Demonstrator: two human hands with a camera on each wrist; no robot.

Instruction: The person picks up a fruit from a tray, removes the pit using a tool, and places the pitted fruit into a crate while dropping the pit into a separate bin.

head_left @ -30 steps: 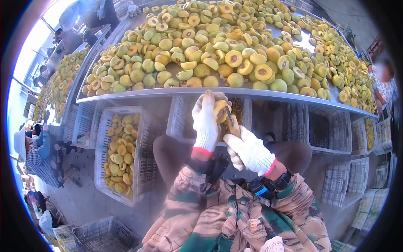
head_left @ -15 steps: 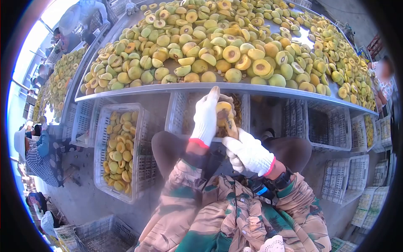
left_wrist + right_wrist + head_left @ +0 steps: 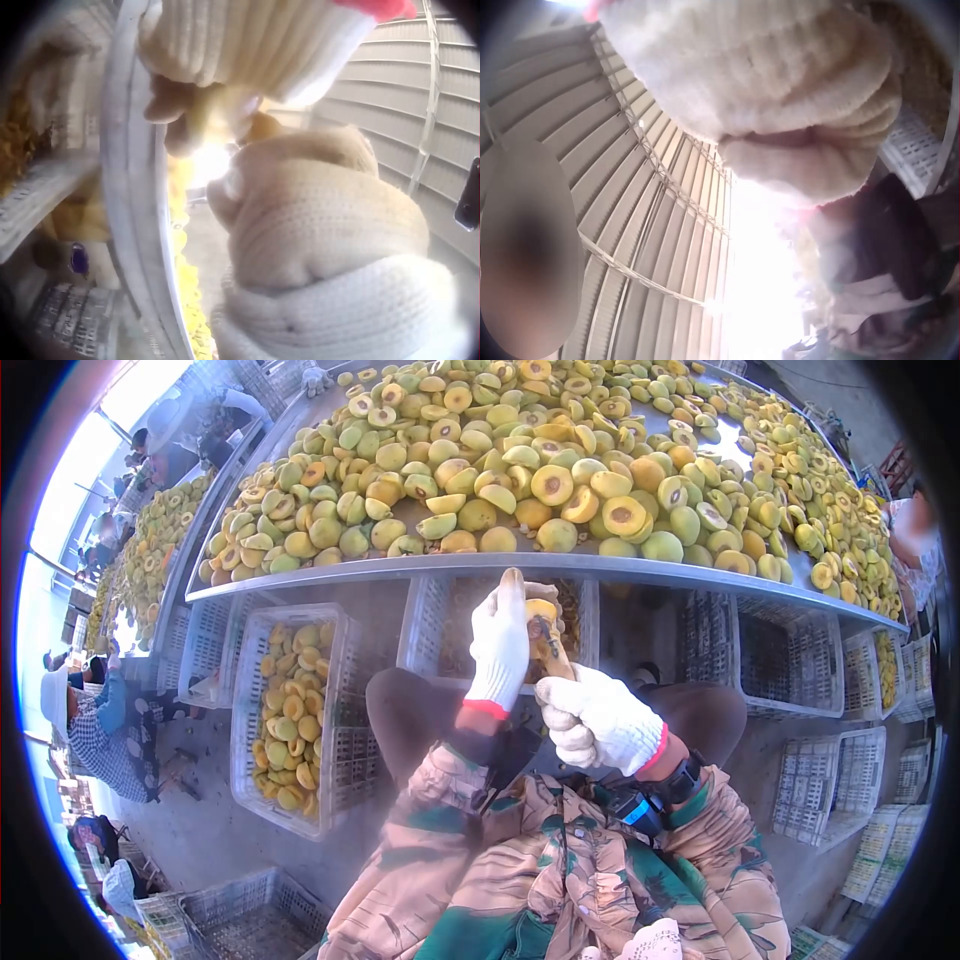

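My left hand (image 3: 500, 635), in a white knitted glove, holds a yellow peach half (image 3: 543, 608) just below the table's front edge. My right hand (image 3: 600, 722), gloved likewise, grips a pitting tool (image 3: 552, 652) with a light wooden handle and a dark metal part. The tool's upper end is right at the peach half's cut face, which is partly hidden by my left fingers. In the right wrist view, the right glove (image 3: 780, 90) has its fingers curled; the tool is hidden there.
Beyond my hands, a metal table (image 3: 400, 570) bears a heap of halved peaches (image 3: 480, 470). Under its edge stands a plastic crate (image 3: 425, 625) with scraps. A crate (image 3: 240, 720) of peach halves stands left, stacked crates (image 3: 830, 785) right. A person (image 3: 100, 735) sits at far left.
The peach half has turned in my left hand, its cut face tipping away from the head view. The tool has shifted against it, with my right hand still gripping the handle.
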